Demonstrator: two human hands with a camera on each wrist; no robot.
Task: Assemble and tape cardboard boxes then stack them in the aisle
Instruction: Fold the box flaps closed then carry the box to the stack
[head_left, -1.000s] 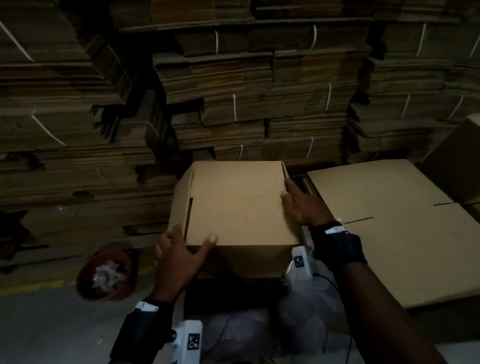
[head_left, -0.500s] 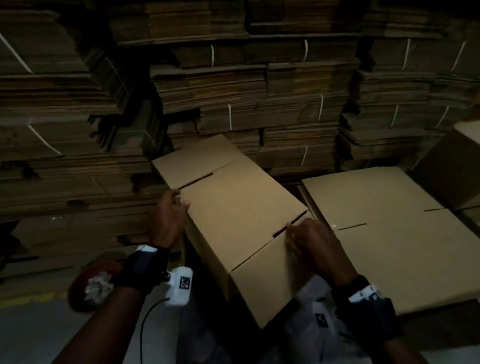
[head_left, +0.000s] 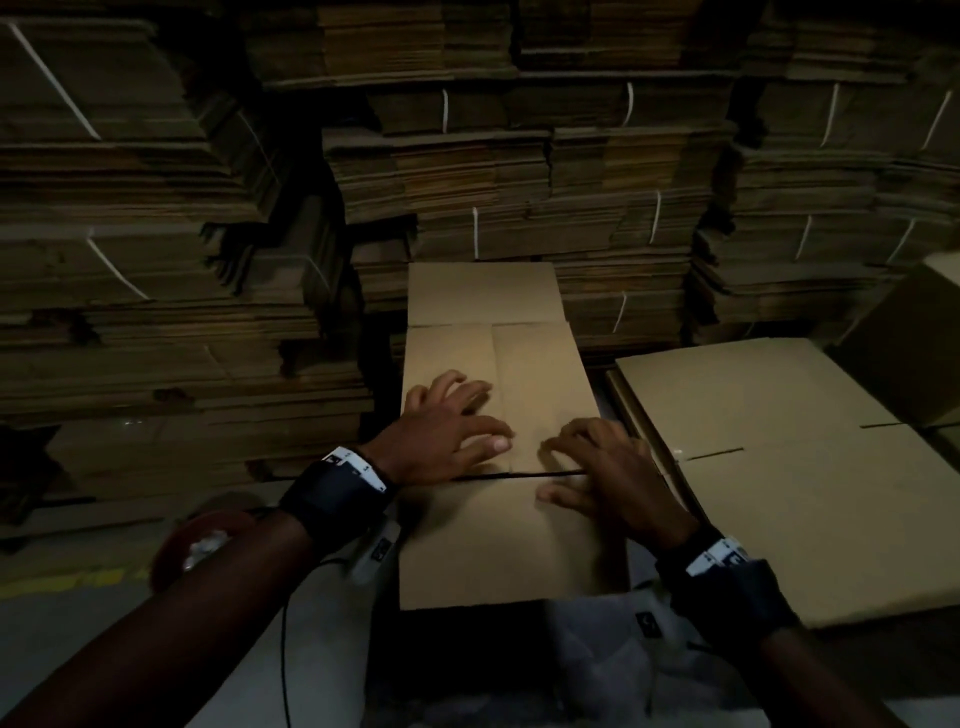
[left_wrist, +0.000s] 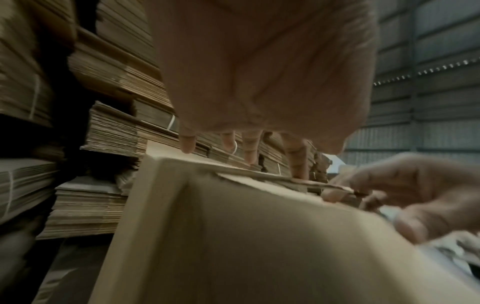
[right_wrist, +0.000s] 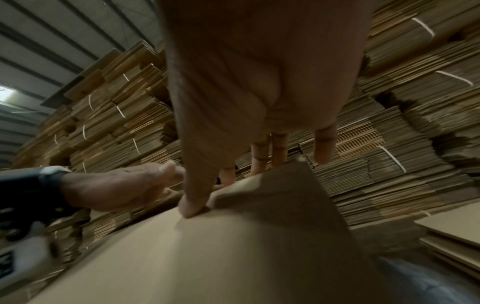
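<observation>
A brown cardboard box (head_left: 540, 374) stands in front of me, its open end up. The two inner flaps are folded flat and meet at a centre seam. The far flap (head_left: 483, 293) points away from me and the near flap (head_left: 493, 545) lies toward me. My left hand (head_left: 447, 421) presses on the left inner flap with spread fingers (left_wrist: 296, 164). My right hand (head_left: 602, 467) straddles the slit, with bent fingertips on the right inner flap and its thumb (right_wrist: 194, 203) on the near flap. The box's left side wall (left_wrist: 259, 236) fills the left wrist view. No tape is in view.
A stack of flat box blanks (head_left: 779, 467) lies right of the box. Strapped bundles of flat cardboard (head_left: 519, 182) form a wall behind and to the left. An assembled box (head_left: 914, 353) stands far right. A reddish round container (head_left: 197, 540) sits on the floor at left.
The box, held by its sides a second ago and then tilted and turned, now sits square. Both hands have moved onto its top, over the inner flaps.
</observation>
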